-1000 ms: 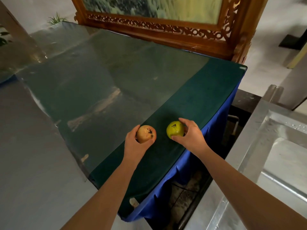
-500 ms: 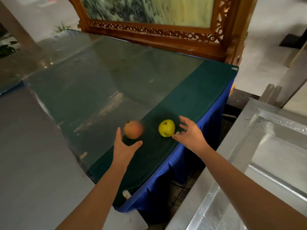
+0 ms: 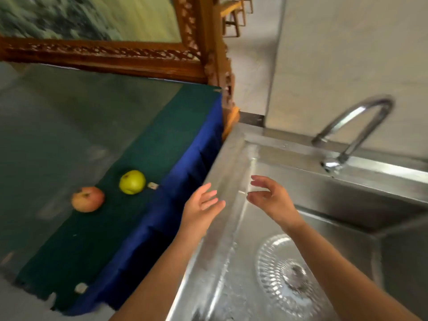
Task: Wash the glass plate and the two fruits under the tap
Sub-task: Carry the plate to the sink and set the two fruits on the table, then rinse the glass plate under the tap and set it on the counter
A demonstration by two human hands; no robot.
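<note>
Two fruits lie on the green table (image 3: 69, 251): a reddish apple (image 3: 87, 199) and, right of it, a green apple (image 3: 132, 182). A patterned glass plate (image 3: 280, 274) rests on the bottom of the steel sink (image 3: 222, 172), partly hidden by my right forearm. The curved tap (image 3: 354, 126) stands at the sink's back rim; no water runs from it. My left hand (image 3: 201, 208) hovers open over the sink's left rim, holding nothing. Over the basin, below and left of the spout, my right hand (image 3: 269, 199) is open with curled fingers.
A blue cloth (image 3: 185, 172) hangs from the table edge beside the sink. A carved wooden frame (image 3: 203, 54) stands behind the table. A pale wall panel (image 3: 347, 54) rises behind the tap. Wooden stools (image 3: 231, 17) stand far back.
Both hands let go of the fruits, which stay on the table, and moved right to the sink. My view swung right, bringing the tap and glass plate into sight.
</note>
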